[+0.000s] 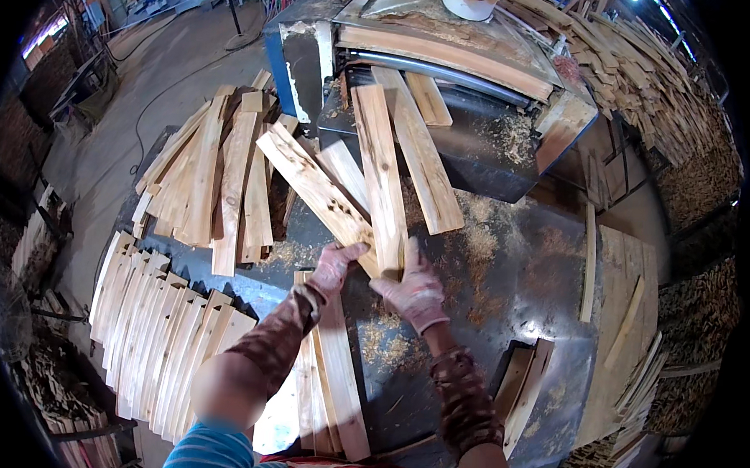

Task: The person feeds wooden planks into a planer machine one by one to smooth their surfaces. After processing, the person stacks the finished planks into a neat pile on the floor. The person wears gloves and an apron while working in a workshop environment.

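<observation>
My left hand (338,267), in a stained light glove, is closed on the near end of a wooden board (314,189) with dark knots, tilted toward the far left. My right hand (414,291), gloved the same way, grips the near end of a second wooden board (379,167). The two boards meet and overlap near my hands. A third board (420,152) extends from the opening of a planing machine (450,57) down to the right. A shorter board (429,98) lies on the machine's bed, and a pale one (344,172) rests behind the knotty board.
Loose boards (202,176) are heaped on the left of the dark metal table (549,267). A row of stacked boards (161,333) stands nearer on the left. More boards (331,374) lie below my hands. Sawdust (479,238) is scattered about. A wood pile (641,87) rises behind, right.
</observation>
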Demonstrator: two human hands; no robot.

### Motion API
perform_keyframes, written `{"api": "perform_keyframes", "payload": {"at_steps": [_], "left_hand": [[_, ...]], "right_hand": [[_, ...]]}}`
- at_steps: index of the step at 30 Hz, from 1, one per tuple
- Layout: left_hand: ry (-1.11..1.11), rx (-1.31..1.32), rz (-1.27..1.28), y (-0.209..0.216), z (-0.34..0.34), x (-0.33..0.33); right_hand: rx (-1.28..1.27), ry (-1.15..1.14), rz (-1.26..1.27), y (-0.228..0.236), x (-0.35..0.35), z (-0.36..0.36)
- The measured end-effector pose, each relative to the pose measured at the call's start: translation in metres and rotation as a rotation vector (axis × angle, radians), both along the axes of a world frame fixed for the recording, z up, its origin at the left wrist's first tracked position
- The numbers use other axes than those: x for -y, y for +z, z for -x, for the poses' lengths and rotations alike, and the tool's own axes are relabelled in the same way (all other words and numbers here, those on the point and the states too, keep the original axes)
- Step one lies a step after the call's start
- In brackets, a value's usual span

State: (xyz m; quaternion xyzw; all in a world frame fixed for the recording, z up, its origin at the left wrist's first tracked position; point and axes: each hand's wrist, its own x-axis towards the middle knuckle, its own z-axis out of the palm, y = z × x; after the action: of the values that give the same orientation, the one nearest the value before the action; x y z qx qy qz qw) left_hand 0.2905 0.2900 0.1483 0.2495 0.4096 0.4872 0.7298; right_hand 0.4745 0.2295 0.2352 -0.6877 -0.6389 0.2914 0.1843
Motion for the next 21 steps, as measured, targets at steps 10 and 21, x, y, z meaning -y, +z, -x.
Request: {"api": "perform_keyframes", "payload": {"at_steps": [10,21], "left_hand": [[-0.177,-0.346,0.201,0.028,0.024,0.157],[-0.109,-0.241,-0.002,-0.022,0.033,0.279]], "right_hand": [[-0.033,-0.149,0.143,-0.03,0.163,0.036],[-1.087,-0.639,0.161,-0.128,0.333,0.0]]}}
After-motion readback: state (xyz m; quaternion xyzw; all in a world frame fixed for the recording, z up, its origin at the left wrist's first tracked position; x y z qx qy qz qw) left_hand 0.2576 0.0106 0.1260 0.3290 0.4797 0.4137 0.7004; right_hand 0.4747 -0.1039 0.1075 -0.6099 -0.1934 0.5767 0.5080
